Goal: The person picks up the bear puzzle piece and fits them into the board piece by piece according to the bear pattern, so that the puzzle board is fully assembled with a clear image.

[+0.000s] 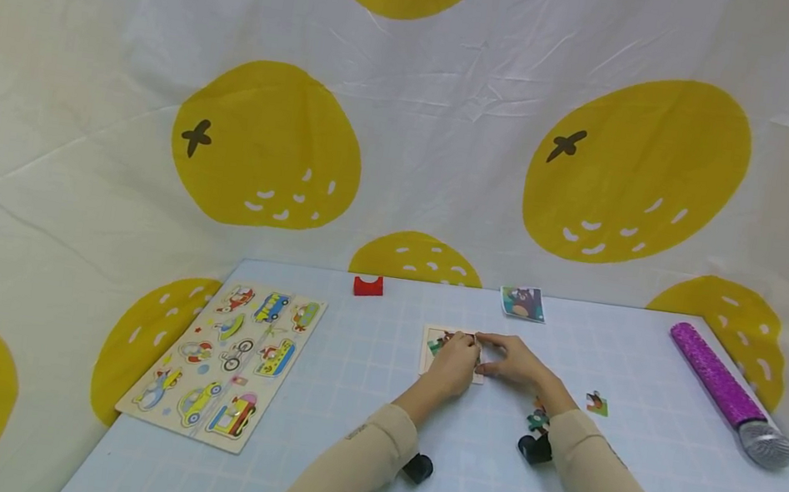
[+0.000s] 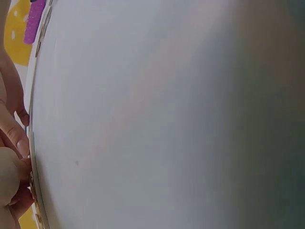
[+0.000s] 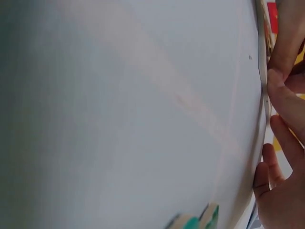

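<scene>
A small square wooden puzzle tray (image 1: 427, 362) with a picture of a brown animal on green lies flat at the middle of the table. My left hand (image 1: 452, 365) is over its right half, fingers bent down onto the puzzle; whether a piece is between them is hidden. At the tray's right edge, my right hand (image 1: 518, 362) touches with thumb and forefinger spread apart. The right wrist view shows thumb and fingers (image 3: 286, 102) meeting at the tray's rim. Loose puzzle pieces lie near the right forearm, one piece (image 1: 597, 403) to its right and another piece (image 1: 537, 420) partly behind the sleeve.
A picture card (image 1: 523, 303) and a red block (image 1: 369, 286) lie toward the back edge. To the left is a wooden board (image 1: 226, 365) with vehicle and toy shapes. A purple glittery microphone (image 1: 729, 394) lies at the right. Black wrist devices (image 1: 536, 448) show beside the sleeves.
</scene>
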{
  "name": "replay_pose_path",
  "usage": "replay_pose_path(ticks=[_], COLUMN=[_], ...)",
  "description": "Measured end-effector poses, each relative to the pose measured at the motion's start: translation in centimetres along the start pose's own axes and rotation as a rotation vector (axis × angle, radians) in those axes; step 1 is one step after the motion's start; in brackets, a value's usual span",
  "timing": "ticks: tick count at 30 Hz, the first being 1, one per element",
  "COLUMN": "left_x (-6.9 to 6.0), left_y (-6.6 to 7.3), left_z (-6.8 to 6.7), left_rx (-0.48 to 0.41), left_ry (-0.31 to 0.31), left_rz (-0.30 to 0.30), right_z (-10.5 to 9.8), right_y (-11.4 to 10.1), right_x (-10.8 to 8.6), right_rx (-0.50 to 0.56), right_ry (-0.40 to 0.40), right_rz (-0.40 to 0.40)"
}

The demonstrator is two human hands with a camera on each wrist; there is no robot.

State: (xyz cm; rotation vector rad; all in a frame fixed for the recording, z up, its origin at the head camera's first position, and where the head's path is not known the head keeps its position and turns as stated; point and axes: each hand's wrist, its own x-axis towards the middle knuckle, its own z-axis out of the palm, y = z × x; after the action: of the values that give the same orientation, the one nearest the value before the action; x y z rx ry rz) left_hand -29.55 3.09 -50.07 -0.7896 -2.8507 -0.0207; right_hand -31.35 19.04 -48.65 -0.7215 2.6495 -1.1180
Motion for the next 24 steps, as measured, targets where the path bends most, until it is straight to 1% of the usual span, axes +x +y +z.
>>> replay_pose_path(ticks=[3,10,12,17,21,24], left_x=[0.0,0.1,0.1,0.1,0.0,-0.1], left_y=[0.0,-0.3,-0.3,-0.4,-0.2,0.0], left_z=[-0.1,-0.8,-1.0,-1.4,-1.7,-1.7], left_rx=[-0.015,0.016,0.02,0.049,0.098,0.124], left_ry=[-0.017,-0.015,-0.023,-0.05,-0.041,-0.036], left_rz=[-0.021,-0.006,-0.009,-0.003,0.007,0.002], right_z=[0.1,0.1,0.1,0.1,0.1,0.0], right_y=[-0.1,-0.2,-0.1,0.0,0.0,-0.1], right_x=[0.0,-0.1,-0.1,-0.1,-0.1,-0.1], right_rx=[0.002,0.001,-0.005,-0.011,-0.014,-0.01], right_ry=[0.003,0.004,0.006,0.007,0.007,0.008], right_rz=[-0.006,0.012,0.011,-0.009,-0.007,0.005])
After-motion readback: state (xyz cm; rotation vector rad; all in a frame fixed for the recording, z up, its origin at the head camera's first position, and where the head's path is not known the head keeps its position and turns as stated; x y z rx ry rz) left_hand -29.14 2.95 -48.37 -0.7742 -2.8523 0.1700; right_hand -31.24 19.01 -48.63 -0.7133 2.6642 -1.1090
